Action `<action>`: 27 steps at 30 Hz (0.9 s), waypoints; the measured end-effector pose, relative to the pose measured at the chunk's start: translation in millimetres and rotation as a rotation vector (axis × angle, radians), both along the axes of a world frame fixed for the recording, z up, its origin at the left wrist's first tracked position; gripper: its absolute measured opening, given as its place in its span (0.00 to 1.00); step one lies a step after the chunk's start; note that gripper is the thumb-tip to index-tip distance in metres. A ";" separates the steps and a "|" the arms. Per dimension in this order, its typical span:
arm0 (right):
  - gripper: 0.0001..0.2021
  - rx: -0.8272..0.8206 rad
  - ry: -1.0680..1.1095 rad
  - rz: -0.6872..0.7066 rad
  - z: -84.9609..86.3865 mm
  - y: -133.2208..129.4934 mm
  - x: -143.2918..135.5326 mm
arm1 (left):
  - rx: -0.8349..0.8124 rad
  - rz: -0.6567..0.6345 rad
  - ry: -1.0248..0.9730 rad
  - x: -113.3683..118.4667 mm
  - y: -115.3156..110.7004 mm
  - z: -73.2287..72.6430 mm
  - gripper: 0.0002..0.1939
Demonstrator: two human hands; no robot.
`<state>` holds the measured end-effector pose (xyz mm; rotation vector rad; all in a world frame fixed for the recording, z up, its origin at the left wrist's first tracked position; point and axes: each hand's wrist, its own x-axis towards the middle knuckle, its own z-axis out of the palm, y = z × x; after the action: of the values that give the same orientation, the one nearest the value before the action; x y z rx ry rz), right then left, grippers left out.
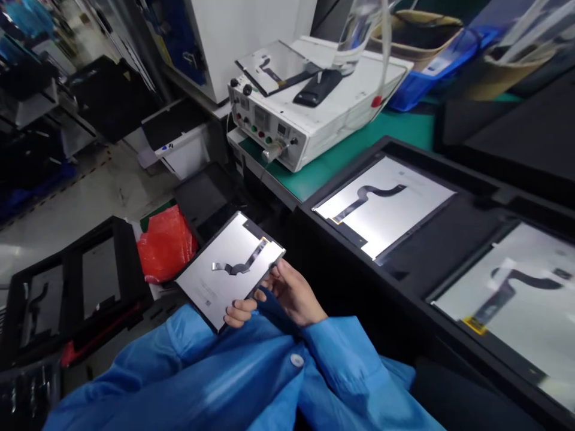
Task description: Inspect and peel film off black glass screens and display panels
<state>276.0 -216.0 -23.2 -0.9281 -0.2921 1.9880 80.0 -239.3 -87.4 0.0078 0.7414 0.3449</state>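
A display panel point(211, 287) with a silvery back and a dark flex cable is held tilted in front of my body. My left hand point(242, 310) reaches from beneath, its fingers curled over the panel's lower edge. On the panel's right corner, my right hand point(296, 293) grips the edge between thumb and fingers. The left palm is hidden behind the panel. To the right, a black foam tray point(314, 224) holds a similar panel point(386, 203) and another panel point(516, 305), each with a flex cable on its back.
A white control box point(332, 126) stands on the green mat point(404, 129), carrying another panel point(274, 66) and a bottle point(354, 36). Behind it sits a blue bin point(413, 87). At left are a red bag point(166, 245) and a black tray point(72, 257) with panels.
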 end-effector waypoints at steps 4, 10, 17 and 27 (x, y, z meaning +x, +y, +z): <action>0.20 -0.048 -0.066 -0.057 -14.1 -13.3 2.8 | -0.099 -0.081 0.095 -11.5 -14.9 18.7 0.28; 0.23 -0.144 -0.170 -0.127 -44.6 -22.5 19.1 | 0.119 0.572 0.393 -23.3 -28.0 49.8 0.27; 0.29 -0.155 -0.262 -0.043 -68.8 -21.4 24.9 | 0.246 0.775 0.808 -24.3 0.3 33.8 0.07; 0.16 -0.266 -0.713 0.028 -135.3 -49.5 97.0 | 0.310 0.918 1.085 -40.3 104.9 -16.4 0.08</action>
<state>373.0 -265.6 -158.5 -1.8024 -0.4381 1.6775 39.7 -134.4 -103.8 0.1614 1.7477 1.3917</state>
